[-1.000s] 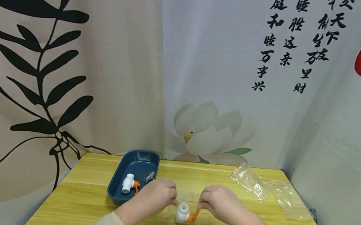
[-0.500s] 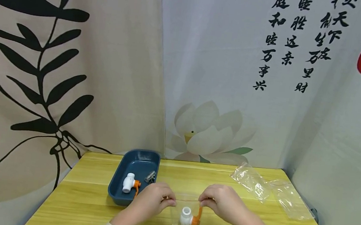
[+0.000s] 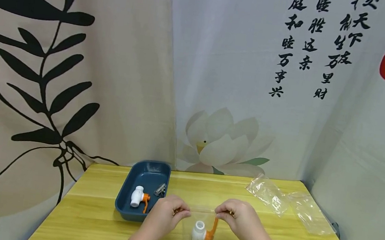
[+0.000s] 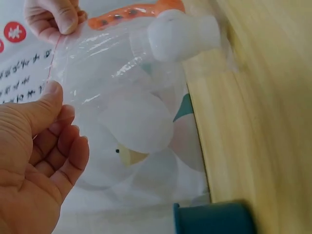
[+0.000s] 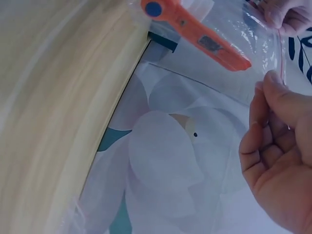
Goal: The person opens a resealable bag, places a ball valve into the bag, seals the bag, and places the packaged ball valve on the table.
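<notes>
A clear zip bag [image 4: 107,53] with a thin red line along its top edge hangs between my hands above the table. Inside it, at the bottom, sits a white plastic ball valve [image 3: 198,232] with an orange lever handle [image 5: 209,41]. My left hand [image 3: 167,214] pinches one top corner of the bag between thumb and finger. At the opposite corner my right hand [image 3: 241,220] pinches the same edge. The remaining fingers of both hands are curled, as the wrist views show.
To the left stands a blue tray [image 3: 122,207] holding another white valve [image 3: 136,197] with an orange handle and a small metal piece [image 3: 160,189]. Crumpled clear bags [image 3: 306,212] lie at the right of the wooden table [image 3: 95,220]. A printed curtain hangs behind.
My left hand has come slightly down and toward me, and the right has shifted slightly right. The bag with the valve has moved a little right and lower in the head view.
</notes>
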Demonstrator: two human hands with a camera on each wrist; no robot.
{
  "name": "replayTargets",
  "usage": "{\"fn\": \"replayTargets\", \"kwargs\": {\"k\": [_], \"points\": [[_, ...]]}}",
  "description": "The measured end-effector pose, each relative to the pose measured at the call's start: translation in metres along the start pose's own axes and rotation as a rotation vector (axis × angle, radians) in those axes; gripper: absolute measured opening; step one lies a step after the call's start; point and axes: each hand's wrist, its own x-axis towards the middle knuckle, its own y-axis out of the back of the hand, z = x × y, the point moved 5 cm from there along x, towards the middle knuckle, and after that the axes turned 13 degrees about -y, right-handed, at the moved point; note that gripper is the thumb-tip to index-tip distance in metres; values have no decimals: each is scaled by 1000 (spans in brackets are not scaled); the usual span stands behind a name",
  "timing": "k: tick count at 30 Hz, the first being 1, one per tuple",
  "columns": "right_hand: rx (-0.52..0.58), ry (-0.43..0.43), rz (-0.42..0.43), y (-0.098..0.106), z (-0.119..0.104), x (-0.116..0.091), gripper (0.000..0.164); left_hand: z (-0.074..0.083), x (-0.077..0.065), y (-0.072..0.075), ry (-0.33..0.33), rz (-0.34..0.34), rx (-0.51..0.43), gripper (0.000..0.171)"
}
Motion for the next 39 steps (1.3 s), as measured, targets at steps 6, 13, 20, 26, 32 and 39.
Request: {"fn": "replayTargets", "kwargs": {"k": [6, 13, 20, 26, 32, 39], "points": [[-54, -43, 58, -4, 5, -3, 12, -2, -5, -7, 26, 70, 37, 8], [40, -180, 16, -7, 12, -5, 7, -2, -8, -9, 32, 174, 71, 14], [103, -249, 13, -12, 17, -7, 14, -4, -15, -8, 97, 262, 38, 21], [124, -302, 25, -12, 18, -7, 27, -11, -19, -9, 233, 288, -29, 24], [122, -305, 44, -9, 18, -8, 35, -14, -20, -9, 253, 330, -11, 22], [112, -267, 71, -9, 20, -9, 39, -11, -21, -8, 229, 384, 25, 28]]}}
